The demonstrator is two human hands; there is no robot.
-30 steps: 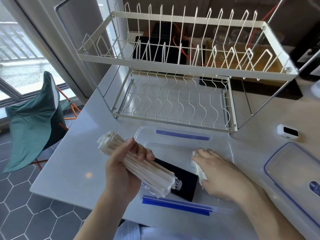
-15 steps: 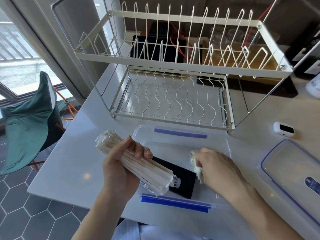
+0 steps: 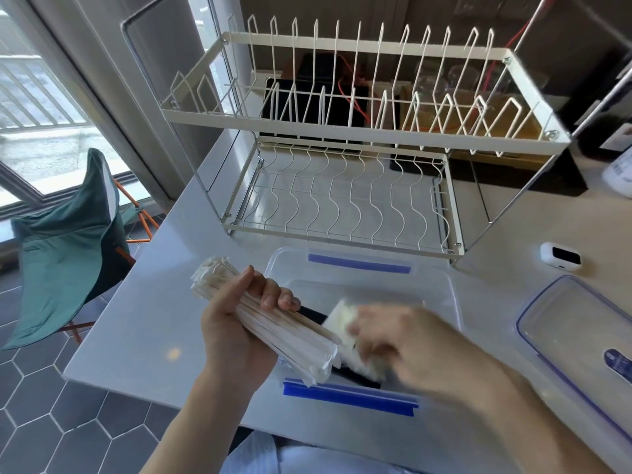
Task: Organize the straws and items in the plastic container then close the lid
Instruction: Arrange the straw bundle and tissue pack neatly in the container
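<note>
Straws [image 3: 273, 319] in left hand [image 3: 236, 340]

Both arms are bare all the way up from wrist to where they leave the pic, so no sleeves visible, no watch, no bracelets afaict. Left hand [image 3: 236, 333] has no rings or gloves, nails look short and plain, no polish. Right hand [image 3: 407, 340] is motion-blurred tbh so can't make out nails or fingers properly, but no glove on it and nothing obvious on the wrist. Only clothing showing is a bit of light blue-ish/white fabric [image 3: 270, 455] at the bottom edge btw the two forearms, prob a shirt or lap, can't tell which. It looks smooth w/ a few soft folds, no print or logo I can see.
</note>
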